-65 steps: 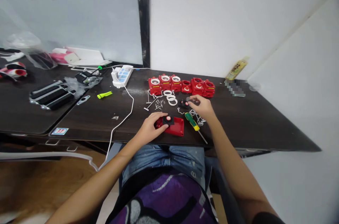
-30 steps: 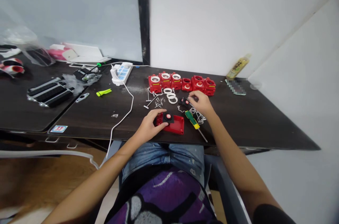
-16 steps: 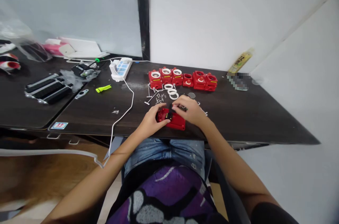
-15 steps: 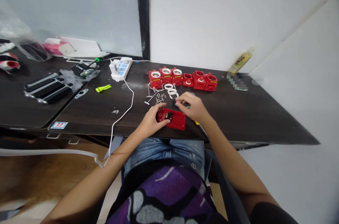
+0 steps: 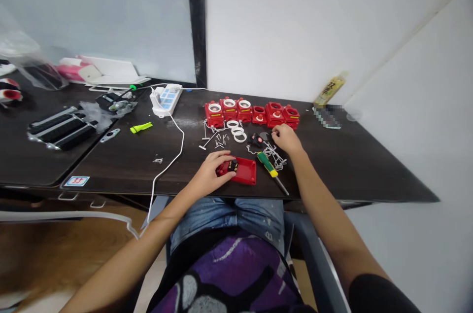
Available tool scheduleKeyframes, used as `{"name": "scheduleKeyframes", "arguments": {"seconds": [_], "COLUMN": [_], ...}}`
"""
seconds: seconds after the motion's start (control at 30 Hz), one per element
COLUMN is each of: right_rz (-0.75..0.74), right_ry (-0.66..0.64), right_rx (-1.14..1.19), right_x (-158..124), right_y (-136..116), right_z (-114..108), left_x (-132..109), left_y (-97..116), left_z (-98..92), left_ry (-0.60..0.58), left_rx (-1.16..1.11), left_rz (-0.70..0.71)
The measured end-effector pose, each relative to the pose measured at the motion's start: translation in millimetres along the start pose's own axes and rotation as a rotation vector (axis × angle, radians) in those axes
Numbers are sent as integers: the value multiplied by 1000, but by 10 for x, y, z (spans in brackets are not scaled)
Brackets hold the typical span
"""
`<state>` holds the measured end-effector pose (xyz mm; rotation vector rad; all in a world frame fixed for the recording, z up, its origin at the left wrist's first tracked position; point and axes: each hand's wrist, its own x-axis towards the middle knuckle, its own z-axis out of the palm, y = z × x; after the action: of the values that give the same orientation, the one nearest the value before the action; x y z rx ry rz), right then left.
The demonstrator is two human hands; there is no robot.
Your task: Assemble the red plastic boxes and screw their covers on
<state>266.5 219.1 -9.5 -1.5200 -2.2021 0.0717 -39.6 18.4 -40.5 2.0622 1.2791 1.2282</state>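
Observation:
My left hand (image 5: 213, 171) is curled round the left end of a shallow red plastic case (image 5: 246, 171), which lies on the table. Between its thumb and fingers sits a black block with yellow marking (image 5: 232, 165), inside the case. Farther right, my right hand (image 5: 287, 139) is closed in a pinch low over the table; a dark bit shows at its fingertips, too small to name. Beside it are black round parts (image 5: 255, 139), one with a red centre, and a tangle of metal pieces (image 5: 275, 155). A green and yellow screwdriver (image 5: 266, 162) lies between the hands.
Red housings (image 5: 229, 110) stand in a row at the back, with white rings (image 5: 239, 134) and loose screws (image 5: 220, 141) in front. A white cable (image 5: 182, 145) runs from a power strip (image 5: 166, 100) over the front edge. A yellow packet (image 5: 330, 88) leans against the wall.
My right hand has moved right and away from the case, uncovering the screwdriver, black parts and metal pieces. My left hand stays on the case. The view has shifted slightly.

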Motion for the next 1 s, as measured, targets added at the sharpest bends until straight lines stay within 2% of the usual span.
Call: {"name": "scheduleKeyframes", "arguments": {"seconds": [0.27,0.5,0.77,1.0], "right_rz": [-13,-41,-64,-34], "right_ry": [-15,21,11,70], "right_rx": [-45,-14,6,31], "right_x": [5,-10,-27,-52], "right_y": [75,39,29,-20], "right_z": [71,64,82,35], "left_x": [-3,6,28,29], "left_y": [-12,-39,-31,-42], "left_z": [18,27,21,25], "left_ry": [-65,-36,3,23], "left_rx": [-7,-37,-2,-5], "left_rz": [-36,-14,-72,-91]}}
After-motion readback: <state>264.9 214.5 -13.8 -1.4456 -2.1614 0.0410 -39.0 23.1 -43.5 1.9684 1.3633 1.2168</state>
